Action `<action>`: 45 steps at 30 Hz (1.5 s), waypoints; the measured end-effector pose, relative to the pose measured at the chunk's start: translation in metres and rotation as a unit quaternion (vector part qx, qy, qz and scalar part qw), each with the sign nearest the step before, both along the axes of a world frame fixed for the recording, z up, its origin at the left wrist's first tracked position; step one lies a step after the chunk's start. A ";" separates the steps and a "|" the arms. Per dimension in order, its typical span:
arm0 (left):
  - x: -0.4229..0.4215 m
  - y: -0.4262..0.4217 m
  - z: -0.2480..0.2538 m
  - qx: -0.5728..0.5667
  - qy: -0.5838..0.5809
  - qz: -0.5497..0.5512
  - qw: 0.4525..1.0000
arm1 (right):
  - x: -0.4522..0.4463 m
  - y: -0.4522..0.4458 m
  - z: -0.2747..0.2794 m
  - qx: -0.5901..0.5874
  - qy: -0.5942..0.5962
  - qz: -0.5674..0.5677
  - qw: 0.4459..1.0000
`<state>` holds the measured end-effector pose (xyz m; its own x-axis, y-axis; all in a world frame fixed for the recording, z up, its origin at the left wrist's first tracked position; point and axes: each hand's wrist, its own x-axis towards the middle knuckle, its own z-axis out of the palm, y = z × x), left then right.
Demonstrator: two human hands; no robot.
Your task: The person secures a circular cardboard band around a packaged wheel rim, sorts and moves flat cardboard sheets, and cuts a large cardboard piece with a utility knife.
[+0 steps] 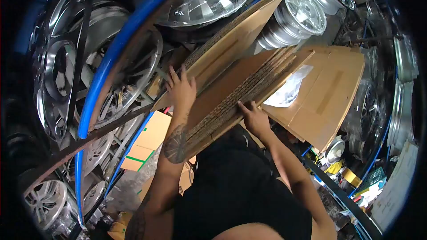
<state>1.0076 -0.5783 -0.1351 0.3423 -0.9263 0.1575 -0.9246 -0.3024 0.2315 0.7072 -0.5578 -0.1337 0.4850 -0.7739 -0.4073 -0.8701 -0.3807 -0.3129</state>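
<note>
Several flattened cardboard boxes [229, 98] stand on edge in front of my body, slanting up to the right, with their corrugated edges showing. A gap separates them from another upright group of cardboard sheets [231, 40] behind. My left hand [181, 89] rests against the left part of that rear group, fingers spread over its upper edge. Around the near edge of the front sheets, my right hand [254, 118] has its fingers curled, the index finger at the corrugated edges. Its fingertips are partly hidden.
Alloy wheels [300, 15] and plastic-wrapped rims [213, 0] fill the racks around me. A blue rack post [109, 66] crosses at the left. Folded cardboard [327, 89] leans at the right, beside a clear plastic bag [289, 89]. A carton [149, 140] with green tape sits lower left.
</note>
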 end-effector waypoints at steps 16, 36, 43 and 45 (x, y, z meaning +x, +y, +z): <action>0.005 -0.026 -0.022 0.199 0.102 -0.058 0.973 | -0.004 0.000 -0.009 0.019 -0.029 -0.030 0.999; 0.086 -0.006 -0.045 0.162 0.099 0.007 0.982 | -0.024 0.015 -0.021 -0.027 -0.107 -0.067 0.992; 0.113 0.041 0.002 0.187 0.134 0.023 0.973 | -0.023 0.003 -0.009 0.014 -0.108 -0.067 0.992; 0.122 0.052 -0.006 0.177 0.126 0.021 0.976 | -0.023 0.001 -0.008 0.016 -0.115 -0.058 0.992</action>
